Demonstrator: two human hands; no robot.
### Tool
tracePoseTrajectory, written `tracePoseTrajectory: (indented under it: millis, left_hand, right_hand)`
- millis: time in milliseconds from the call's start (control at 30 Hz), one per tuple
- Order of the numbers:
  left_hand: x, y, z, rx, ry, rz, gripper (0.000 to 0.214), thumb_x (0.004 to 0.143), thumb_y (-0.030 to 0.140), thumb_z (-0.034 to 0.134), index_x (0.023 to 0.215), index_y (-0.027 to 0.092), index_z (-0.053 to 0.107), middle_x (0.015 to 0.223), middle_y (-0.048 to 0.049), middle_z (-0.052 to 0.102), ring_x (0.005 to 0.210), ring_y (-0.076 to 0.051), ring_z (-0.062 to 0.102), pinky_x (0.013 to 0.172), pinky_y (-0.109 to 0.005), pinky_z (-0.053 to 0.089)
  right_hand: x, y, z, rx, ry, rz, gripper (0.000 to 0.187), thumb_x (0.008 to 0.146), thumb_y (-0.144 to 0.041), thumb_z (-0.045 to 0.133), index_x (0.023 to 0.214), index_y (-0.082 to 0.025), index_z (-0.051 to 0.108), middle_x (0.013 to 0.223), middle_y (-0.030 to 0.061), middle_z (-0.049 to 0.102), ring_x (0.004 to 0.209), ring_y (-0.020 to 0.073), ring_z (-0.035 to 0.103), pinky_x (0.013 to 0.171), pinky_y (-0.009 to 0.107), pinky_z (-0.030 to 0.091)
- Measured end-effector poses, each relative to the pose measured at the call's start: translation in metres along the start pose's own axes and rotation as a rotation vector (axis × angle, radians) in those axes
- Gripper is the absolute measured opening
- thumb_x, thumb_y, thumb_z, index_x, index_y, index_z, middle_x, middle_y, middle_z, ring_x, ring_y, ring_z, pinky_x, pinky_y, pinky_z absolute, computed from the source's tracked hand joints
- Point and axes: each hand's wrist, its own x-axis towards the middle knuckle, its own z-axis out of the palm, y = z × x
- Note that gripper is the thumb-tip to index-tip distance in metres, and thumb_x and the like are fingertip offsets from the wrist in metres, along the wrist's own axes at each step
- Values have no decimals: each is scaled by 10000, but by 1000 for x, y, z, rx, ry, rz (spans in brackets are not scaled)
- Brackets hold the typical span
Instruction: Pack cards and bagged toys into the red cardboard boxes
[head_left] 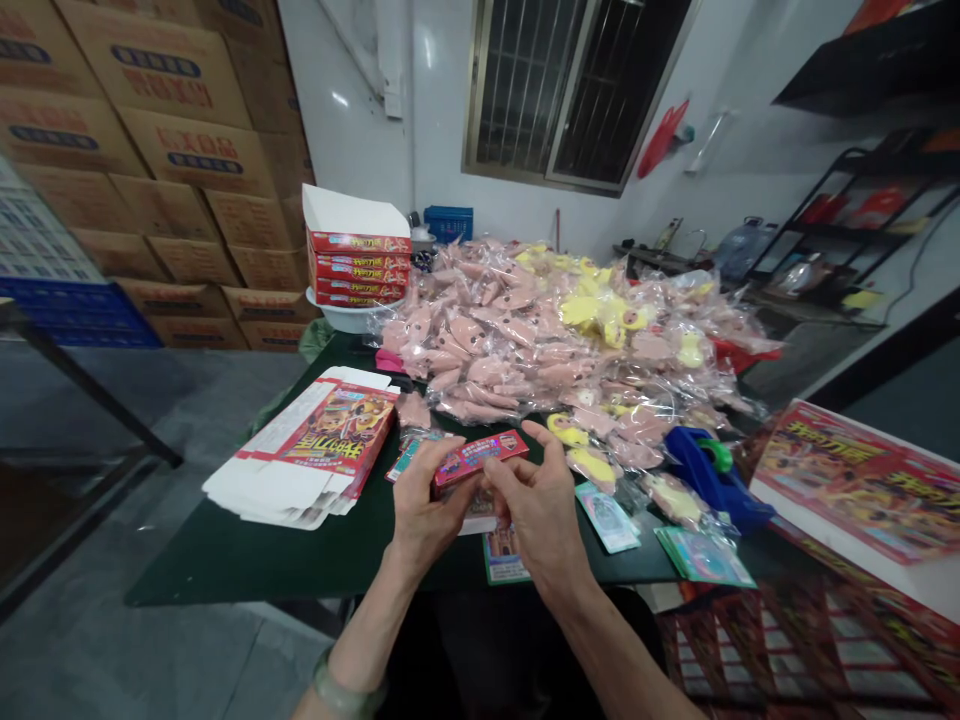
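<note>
Both of my hands hold a small red printed box (484, 455) above the front of the green table. My left hand (427, 505) grips its left end, thumb in front and fingers behind. On the right side, my right hand (544, 500) has its thumb against the box's front face and its index finger raised at the far corner. Partly hidden under the hands lie printed cards (506, 562). Beyond them spreads a big heap of pink toys in clear bags (495, 340), with yellow ones (600, 305) among them.
Flattened red and white cartons (330, 440) lie at the left. Stacked red boxes (358, 268) stand in a white basin (352, 318) behind. Card stacks (705, 555), a blue tape dispenser (716, 480) and a large red carton (862, 490) are at the right.
</note>
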Motion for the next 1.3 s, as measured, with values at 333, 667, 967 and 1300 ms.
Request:
tracePoseTrajectory:
  millis: [333, 667, 967, 1300]
  left_hand:
    - [24, 3, -19, -29, -341, 14, 372, 781, 179, 581, 1149, 225, 613, 795, -30, 557, 680, -119, 552, 592, -238, 477]
    - [31, -4, -17, -212, 182, -305, 172, 772, 289, 646, 914, 203, 692, 853, -18, 667, 769, -133, 625, 710, -249, 502]
    - [46, 11, -72, -303, -46, -451, 457, 643, 329, 758, 1072, 236, 629, 1016, -46, 676, 920, -196, 636, 846, -337, 515]
    - [-12, 47, -66, -29, -703, -456, 209, 535, 353, 780, 628, 217, 652, 538, 38, 618, 453, -138, 566, 407, -212, 461]
  right_hand:
    - [10, 38, -18, -273, -4, -49, 777, 668, -393, 703, 1305, -175, 316, 478, -102, 522, 425, 112, 481, 449, 206, 384]
    - [14, 48, -39, -605, 41, -360, 654, 620, -412, 724, 1205, -188, 538, 1009, 95, 596, 914, 241, 567, 807, 374, 461]
    - [52, -49, -54, -635, -478, -556, 189, 659, -313, 730, 812, -204, 705, 736, -31, 656, 669, 125, 586, 644, 240, 422]
    - [-27, -50, -21, -1084, -830, -962, 382, 713, -398, 708, 1003, -173, 600, 759, 27, 673, 602, 155, 599, 508, 261, 373]
